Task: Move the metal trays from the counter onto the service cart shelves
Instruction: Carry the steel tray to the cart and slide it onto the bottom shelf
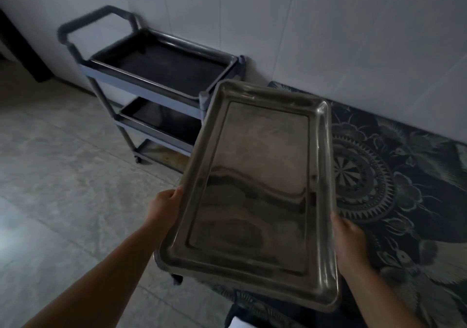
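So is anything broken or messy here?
Nothing stands out. Both hands, left and right, hold the tray by its long edges; it is empty and unbent. The cart stands upright by the wall, top shelf bare.

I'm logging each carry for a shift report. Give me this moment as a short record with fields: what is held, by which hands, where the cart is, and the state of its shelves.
held item: metal tray, empty, tilted
left hand: grips the tray's left long edge
right hand: grips the tray's right long edge
cart: service cart ahead and to the left, against the wall
top shelf: nothing on it
middle shelf: partly hidden by the tray, nothing seen on the visible part
floor: patterned mat under the tray's right side
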